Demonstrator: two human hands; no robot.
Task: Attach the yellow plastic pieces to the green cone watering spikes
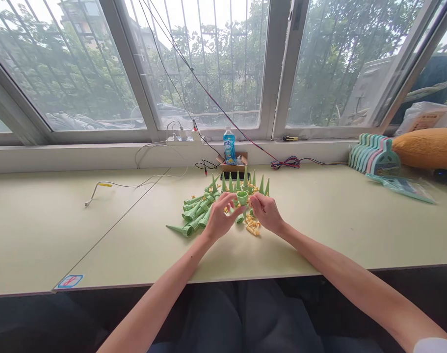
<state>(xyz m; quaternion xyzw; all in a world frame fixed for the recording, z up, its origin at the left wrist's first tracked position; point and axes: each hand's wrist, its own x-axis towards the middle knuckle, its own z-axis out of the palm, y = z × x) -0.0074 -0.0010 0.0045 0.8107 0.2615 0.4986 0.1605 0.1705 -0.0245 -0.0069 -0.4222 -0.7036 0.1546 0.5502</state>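
Observation:
A green plastic cone with a wide, cup-like open end is held up over the table, its opening facing me. My left hand pinches it from the left between thumb and fingers. My right hand is closed in a pinch at the cone's right rim; whatever its fingertips hold is hidden. Several green cones lie in a heap left of my hands, and others stand points up behind them. Small yellow plastic pieces lie beneath and between my hands.
Behind the cones are a dark phone, a small cardboard box and a blue-labelled bottle. A power strip and cables line the windowsill. Pastel plastic boards and an orange cushion stand at the far right.

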